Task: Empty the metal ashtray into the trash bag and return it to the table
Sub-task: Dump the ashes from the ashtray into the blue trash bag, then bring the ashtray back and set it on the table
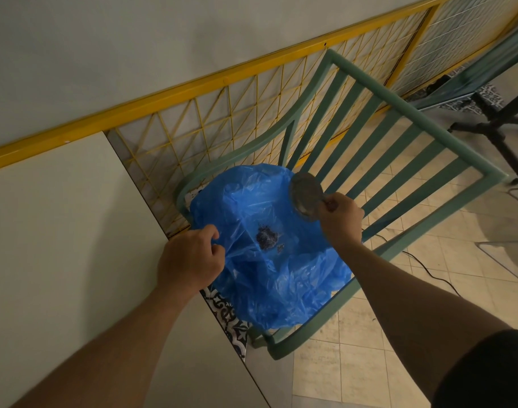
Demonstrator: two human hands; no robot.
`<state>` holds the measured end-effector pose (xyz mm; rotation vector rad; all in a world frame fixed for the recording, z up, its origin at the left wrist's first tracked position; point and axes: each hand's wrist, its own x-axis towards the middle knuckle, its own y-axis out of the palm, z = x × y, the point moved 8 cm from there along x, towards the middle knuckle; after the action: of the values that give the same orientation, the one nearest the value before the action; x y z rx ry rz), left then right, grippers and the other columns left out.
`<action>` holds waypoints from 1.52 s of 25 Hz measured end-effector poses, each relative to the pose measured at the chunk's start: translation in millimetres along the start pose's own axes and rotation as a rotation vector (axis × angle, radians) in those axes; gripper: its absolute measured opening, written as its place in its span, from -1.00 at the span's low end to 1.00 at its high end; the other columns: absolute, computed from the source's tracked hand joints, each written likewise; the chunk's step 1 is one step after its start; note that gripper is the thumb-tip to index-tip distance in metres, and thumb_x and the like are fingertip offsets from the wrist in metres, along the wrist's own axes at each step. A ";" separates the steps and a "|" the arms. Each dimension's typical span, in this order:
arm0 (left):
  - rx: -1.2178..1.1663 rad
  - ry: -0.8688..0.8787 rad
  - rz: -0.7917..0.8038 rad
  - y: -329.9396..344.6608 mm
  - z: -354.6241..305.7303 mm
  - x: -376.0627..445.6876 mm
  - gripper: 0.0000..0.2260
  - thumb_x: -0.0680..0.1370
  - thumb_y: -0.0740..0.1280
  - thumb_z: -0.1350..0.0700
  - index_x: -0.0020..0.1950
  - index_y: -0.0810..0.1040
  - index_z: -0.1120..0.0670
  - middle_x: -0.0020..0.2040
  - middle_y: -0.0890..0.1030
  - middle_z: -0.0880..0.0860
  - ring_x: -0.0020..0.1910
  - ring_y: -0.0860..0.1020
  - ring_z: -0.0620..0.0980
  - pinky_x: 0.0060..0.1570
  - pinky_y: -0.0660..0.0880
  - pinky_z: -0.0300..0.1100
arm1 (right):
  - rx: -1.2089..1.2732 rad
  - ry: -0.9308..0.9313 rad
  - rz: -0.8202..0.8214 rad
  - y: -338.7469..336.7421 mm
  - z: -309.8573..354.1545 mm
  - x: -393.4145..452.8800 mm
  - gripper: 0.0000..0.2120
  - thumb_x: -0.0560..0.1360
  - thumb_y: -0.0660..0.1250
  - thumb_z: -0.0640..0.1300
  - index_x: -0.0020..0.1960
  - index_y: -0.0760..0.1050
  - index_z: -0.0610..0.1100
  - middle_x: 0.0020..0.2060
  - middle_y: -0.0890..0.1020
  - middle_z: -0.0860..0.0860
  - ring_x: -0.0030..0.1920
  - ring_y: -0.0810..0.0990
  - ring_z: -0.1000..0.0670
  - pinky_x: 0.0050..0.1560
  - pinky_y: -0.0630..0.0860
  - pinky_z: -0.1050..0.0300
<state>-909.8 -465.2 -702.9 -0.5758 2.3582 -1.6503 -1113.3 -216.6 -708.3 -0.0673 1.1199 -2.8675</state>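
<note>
A blue plastic trash bag [281, 278] lies spread over the seat of a green chair. A small dark heap of ash [266, 237] rests on the plastic near the bag's middle. My left hand [190, 257] pinches the bag's left edge. My right hand [340, 219] grips the round metal ashtray [306, 195] by its rim and holds it tipped on edge above the bag's upper right part. The white table [60, 245] fills the left side of the view.
The green slatted chair [399, 148] stands between the table and a tiled floor. A yellow wire-grid fence [222, 119] runs behind it. A black cable [422, 266] trails on the floor. A dark table base [499, 131] stands at the far right.
</note>
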 end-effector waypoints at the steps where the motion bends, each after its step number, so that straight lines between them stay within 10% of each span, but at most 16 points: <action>1: -0.001 -0.002 0.002 0.1 0.2 -0.2 -0.73 0.45 0.18 0.03 0.05 0.57 0.03 -0.41 0.53 -0.04 -0.42 0.45 -0.06 -0.44 0.24 -0.22 | 0.087 0.073 -0.016 -1.2 -5.3 0.7 -0.90 0.49 0.33 -0.22 -0.16 0.61 -0.11 -0.31 0.63 -0.01 -0.28 0.59 0.03 -0.28 0.50 0.17; 11: -0.052 0.031 0.014 -3.0 -3.9 -0.6 -0.75 0.46 0.20 0.02 0.06 0.57 0.01 -0.38 0.55 -0.03 -0.40 0.49 -0.03 -0.38 0.42 -0.18 | 0.804 0.698 -0.058 6.6 -47.4 -15.2 -0.97 0.53 0.40 -0.25 -0.09 0.58 -0.17 -0.11 0.70 -0.18 -0.13 0.73 -0.10 -0.34 0.65 0.19; 25: -0.576 -0.287 0.164 -7.6 0.4 5.6 -0.77 0.59 0.25 -0.02 0.10 0.59 0.07 -0.05 0.67 0.11 -0.04 0.63 0.12 0.06 0.58 0.09 | 0.942 0.594 0.180 -12.8 -1.8 -62.4 -0.91 0.53 0.38 -0.31 -0.15 0.59 -0.23 -0.35 0.72 -0.11 -0.32 0.73 -0.04 -0.36 0.64 0.17; 38: -0.997 -0.572 0.021 -89.2 19.3 -85.4 -0.90 0.58 0.29 0.09 -0.04 0.58 0.07 -0.14 0.65 0.18 -0.29 0.65 0.11 -0.21 0.65 -0.01 | 0.810 0.506 0.543 12.7 84.3 -181.6 -0.93 0.56 0.33 -0.29 -0.05 0.59 -0.26 -0.20 0.72 -0.21 -0.19 0.73 -0.11 -0.30 0.65 0.14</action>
<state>-807.8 -471.9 -631.0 -0.9852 2.5176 -0.1078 -926.4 -269.4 -658.2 0.8746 -0.0993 -2.6193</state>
